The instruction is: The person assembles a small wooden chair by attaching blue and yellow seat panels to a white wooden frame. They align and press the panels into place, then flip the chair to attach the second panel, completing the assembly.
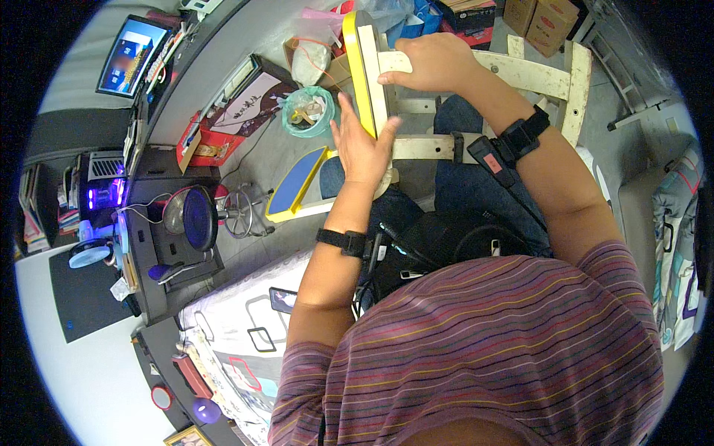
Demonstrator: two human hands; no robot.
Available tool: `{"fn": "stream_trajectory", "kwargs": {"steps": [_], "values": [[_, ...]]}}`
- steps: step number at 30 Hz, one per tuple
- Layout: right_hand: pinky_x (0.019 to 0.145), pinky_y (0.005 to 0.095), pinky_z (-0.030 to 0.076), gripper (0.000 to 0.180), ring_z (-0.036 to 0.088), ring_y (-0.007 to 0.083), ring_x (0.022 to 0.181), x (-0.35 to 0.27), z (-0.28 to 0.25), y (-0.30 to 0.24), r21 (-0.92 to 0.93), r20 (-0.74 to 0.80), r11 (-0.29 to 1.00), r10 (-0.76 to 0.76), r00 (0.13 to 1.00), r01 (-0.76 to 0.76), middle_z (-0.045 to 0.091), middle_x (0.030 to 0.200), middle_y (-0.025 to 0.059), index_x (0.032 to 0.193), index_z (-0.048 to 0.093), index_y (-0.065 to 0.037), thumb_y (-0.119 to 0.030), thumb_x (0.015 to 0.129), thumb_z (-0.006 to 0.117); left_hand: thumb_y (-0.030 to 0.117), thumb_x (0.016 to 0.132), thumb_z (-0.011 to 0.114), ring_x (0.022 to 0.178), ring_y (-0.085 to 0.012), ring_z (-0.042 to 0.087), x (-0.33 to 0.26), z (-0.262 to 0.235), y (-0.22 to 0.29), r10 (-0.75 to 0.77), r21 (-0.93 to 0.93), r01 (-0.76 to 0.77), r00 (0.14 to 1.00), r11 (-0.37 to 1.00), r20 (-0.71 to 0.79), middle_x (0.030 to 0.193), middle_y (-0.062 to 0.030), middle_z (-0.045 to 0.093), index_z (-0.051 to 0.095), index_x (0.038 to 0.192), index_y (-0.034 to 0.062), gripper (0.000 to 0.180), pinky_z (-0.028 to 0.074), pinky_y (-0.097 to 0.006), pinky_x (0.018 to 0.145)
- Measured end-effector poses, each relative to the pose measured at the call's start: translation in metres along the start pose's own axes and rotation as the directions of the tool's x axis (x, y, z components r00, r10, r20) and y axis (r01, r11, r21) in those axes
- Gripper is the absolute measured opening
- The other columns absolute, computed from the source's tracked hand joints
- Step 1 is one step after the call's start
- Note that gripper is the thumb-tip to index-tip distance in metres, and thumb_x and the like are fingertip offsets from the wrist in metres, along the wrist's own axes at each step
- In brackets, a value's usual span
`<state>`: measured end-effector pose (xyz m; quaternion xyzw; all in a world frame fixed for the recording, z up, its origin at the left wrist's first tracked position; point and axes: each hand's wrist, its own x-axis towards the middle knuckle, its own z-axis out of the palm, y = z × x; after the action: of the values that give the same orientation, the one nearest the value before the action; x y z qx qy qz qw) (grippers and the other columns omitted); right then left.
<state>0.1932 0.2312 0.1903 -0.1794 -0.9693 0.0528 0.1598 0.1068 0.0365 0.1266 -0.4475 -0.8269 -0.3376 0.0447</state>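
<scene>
A worn, cream-painted wooden frame (520, 70), like that of a child's chair, lies across my knees. At its left end a long yellow-edged panel (358, 70) stands on edge. My left hand (362, 150) straddles the panel's near end, fingers along its left face and thumb on the right. My right hand (435, 63) is closed round a short cream wooden bar joined to the panel; its fingertips are partly hidden. Left of my left wrist, a second panel, blue with a yellow edge (299, 184), is attached to the frame.
A lined waste bin (308, 111) stands beyond the blue panel. Cardboard boxes (547, 22) are at the far right. A wheeled stool (242, 208), a desk with a monitor (132, 56) and a bed with a phone (282, 300) lie to the left.
</scene>
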Motion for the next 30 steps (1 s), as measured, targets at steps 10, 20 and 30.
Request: {"fn": "stream_trajectory", "kwargs": {"steps": [10, 20, 30], "values": [[0.068, 0.044, 0.056, 0.076, 0.07, 0.034, 0.077, 0.0, 0.006, 0.001, -0.012, -0.015, 1.0, 0.002, 1.0, -0.002, 0.071, 0.083, 0.0188, 0.101, 0.068, -0.003, -0.074, 0.083, 0.051, 0.037, 0.091, 0.061, 0.123, -0.0386, 0.052, -0.02, 0.003, -0.015, 0.093, 0.077, -0.09, 0.995, 0.993, -0.031, 0.125, -0.0281, 0.058, 0.05, 0.13, -0.0084, 0.061, 0.026, -0.053, 0.113], [0.065, 0.0432, 0.056, 0.075, 0.07, 0.0339, 0.073, -0.001, 0.003, 0.0, -0.006, -0.037, 1.0, -0.015, 0.999, 0.015, 0.07, 0.079, 0.0179, 0.097, 0.069, -0.004, -0.075, 0.083, 0.049, 0.042, 0.091, 0.062, 0.127, -0.0364, 0.05, -0.025, -0.003, -0.021, 0.11, 0.09, -0.115, 0.992, 0.989, 0.059, 0.132, -0.0249, 0.055, 0.046, 0.136, -0.0042, 0.067, 0.023, -0.054, 0.114], [0.061, 0.0477, 0.055, 0.064, 0.069, 0.0381, 0.067, 0.001, 0.002, -0.001, 0.099, -0.084, 0.994, 0.042, 0.996, -0.034, 0.068, 0.071, 0.0213, 0.087, 0.072, -0.005, -0.062, 0.092, 0.042, 0.051, 0.088, 0.063, 0.134, -0.0394, 0.042, -0.033, -0.006, -0.03, -0.017, -0.004, 0.018, 0.99, 1.0, 0.138, 0.143, -0.0278, 0.043, 0.018, 0.149, -0.0086, 0.096, 0.021, -0.052, 0.116]]}}
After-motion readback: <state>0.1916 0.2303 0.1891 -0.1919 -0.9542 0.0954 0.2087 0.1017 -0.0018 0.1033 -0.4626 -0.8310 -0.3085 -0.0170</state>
